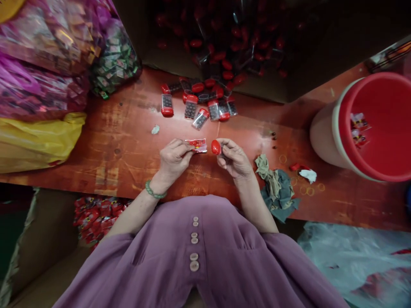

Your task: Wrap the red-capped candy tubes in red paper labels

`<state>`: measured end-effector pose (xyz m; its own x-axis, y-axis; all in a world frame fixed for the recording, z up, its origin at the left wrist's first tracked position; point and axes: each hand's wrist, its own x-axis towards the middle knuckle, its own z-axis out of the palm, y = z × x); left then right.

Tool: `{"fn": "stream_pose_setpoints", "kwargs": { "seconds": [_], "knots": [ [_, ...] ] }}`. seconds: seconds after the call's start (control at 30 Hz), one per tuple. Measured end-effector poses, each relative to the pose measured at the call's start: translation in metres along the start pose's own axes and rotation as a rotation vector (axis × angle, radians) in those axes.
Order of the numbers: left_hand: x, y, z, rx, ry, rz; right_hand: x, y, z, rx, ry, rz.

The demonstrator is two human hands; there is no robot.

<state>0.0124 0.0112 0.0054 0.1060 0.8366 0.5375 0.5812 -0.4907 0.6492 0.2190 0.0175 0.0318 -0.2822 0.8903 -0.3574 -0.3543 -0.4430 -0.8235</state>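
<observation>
My left hand (174, 161) pinches a small flat wrapper (198, 144), printed in red and yellow with a clear end. Close by on the right, my right hand (235, 159) is closed round a small candy box with a red cap (216, 147); the fingers hide most of its body. The wrapper and the cap are a little apart. Beyond my hands lies a loose pile of similar clear boxes with red caps (191, 107), filled with dark round balls. A pale scrap (155, 129) rests on the table left of them.
An open carton (263, 92) of red-capped boxes stands at the back. Bags of packets (115, 60) crowd the left. On the right are a bucket with a red lid (382, 162), a crumpled cloth (279, 192) and rubber bands (310, 191). Red packets (99, 216) fill a carton below the table's edge.
</observation>
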Motion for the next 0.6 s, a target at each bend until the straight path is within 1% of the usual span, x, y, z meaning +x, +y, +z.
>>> {"fn": "stream_pose_setpoints", "kwargs": {
  "seconds": [0.1, 0.17, 0.33, 0.43, 0.53, 0.6],
  "knots": [
    [-0.005, 0.005, -0.006, 0.026, 0.019, 0.118, -0.011, -0.002, 0.002, 0.001, -0.045, 0.057],
    [-0.009, 0.008, -0.008, 0.058, 0.004, 0.156, -0.015, -0.004, 0.003, -0.015, -0.053, 0.082],
    [-0.016, 0.012, -0.012, 0.111, -0.065, 0.178, -0.016, -0.001, 0.000, -0.119, -0.024, 0.131],
    [-0.021, 0.013, -0.013, 0.113, -0.105, 0.222, -0.014, 0.002, -0.002, -0.165, -0.062, 0.189],
    [-0.025, 0.012, -0.014, 0.120, -0.121, 0.242, -0.012, 0.000, -0.005, -0.130, -0.118, 0.259],
    [-0.026, 0.011, -0.014, 0.115, -0.111, 0.230, -0.013, -0.002, -0.007, -0.090, -0.094, 0.266]
  ]
}}
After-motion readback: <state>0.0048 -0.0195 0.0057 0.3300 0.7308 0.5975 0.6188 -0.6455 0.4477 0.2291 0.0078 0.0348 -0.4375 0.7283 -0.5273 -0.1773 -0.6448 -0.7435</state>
